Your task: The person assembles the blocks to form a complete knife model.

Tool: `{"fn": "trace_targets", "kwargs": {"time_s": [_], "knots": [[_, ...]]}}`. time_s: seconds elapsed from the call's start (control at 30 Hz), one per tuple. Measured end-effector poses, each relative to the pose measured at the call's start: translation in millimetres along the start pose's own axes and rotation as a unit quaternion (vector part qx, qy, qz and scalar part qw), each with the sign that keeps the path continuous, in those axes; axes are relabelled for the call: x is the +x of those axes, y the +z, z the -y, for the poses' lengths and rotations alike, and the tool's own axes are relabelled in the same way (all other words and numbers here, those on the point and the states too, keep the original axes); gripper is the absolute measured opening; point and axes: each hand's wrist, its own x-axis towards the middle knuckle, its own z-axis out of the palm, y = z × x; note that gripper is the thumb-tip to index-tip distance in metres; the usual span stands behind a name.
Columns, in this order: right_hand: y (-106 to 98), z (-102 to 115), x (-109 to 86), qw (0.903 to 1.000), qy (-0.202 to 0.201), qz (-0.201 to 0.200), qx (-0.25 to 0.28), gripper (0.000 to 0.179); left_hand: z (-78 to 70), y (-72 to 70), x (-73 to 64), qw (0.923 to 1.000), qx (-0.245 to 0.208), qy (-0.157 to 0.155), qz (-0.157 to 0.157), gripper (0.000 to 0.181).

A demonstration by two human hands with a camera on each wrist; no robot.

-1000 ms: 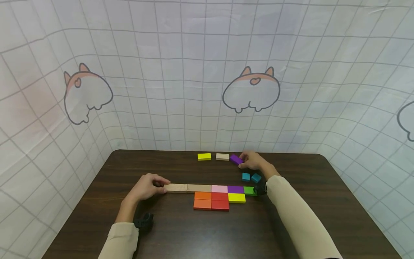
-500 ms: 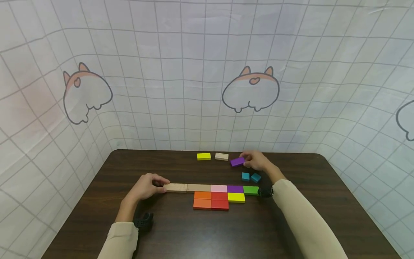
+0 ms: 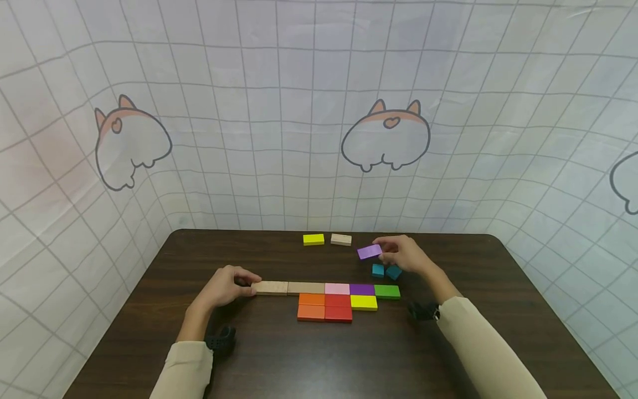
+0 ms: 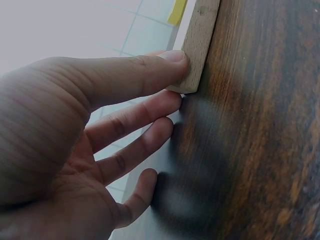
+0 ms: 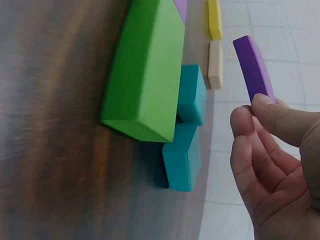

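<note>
My right hand [image 3: 405, 255] pinches one end of a purple block [image 3: 369, 252] between thumb and fingers, lifted above the table behind the blue blocks. In the right wrist view the purple block [image 5: 255, 69] points up and away from the thumb. My left hand [image 3: 226, 285] pinches the left end of a plain wooden block [image 3: 271, 287]; its thumb [image 4: 172, 56] lies on the near side. That block begins a row running right: another wooden block [image 3: 306, 287], a pink block [image 3: 337, 288], a second purple block [image 3: 361, 289] and a green block [image 3: 387, 291].
Orange blocks [image 3: 311, 313], red blocks [image 3: 338, 313] and a yellow block [image 3: 364, 302] lie against the row's near side. Two blue blocks [image 3: 377, 270] sit behind the green one. Farther back are a yellow block [image 3: 313, 239] and a light wooden block [image 3: 341, 239]. A grid-patterned curtain surrounds the dark table [image 3: 279, 360].
The right hand has picked up the purple block from the back of the table, turned it and drawn it slightly right and nearer. My left hand stays on the wooden block.
</note>
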Motion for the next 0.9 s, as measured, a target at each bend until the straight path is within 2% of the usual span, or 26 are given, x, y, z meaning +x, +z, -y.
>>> {"fn": "trace_targets", "kwargs": {"time_s": [0.2, 0.5, 0.9], "knots": [[1.9, 8.5, -28.9, 0.9997, -0.021, -0.015, 0.003, 0.038, -0.6, -0.4, 0.4, 1.0000, 0.001, -0.005, 0.002, 0.022], [6.7, 16.0, -69.2, 0.9992, -0.008, -0.019, 0.035, 0.038, -0.3, -0.2, 0.6, 0.9999, -0.002, -0.011, 0.005, 0.023], [17.7, 10.9, -115.8, 0.9987, -0.013, -0.007, 0.049, 0.038, -0.8, -1.2, 0.5, 0.9999, -0.005, -0.010, 0.009, 0.023]]}}
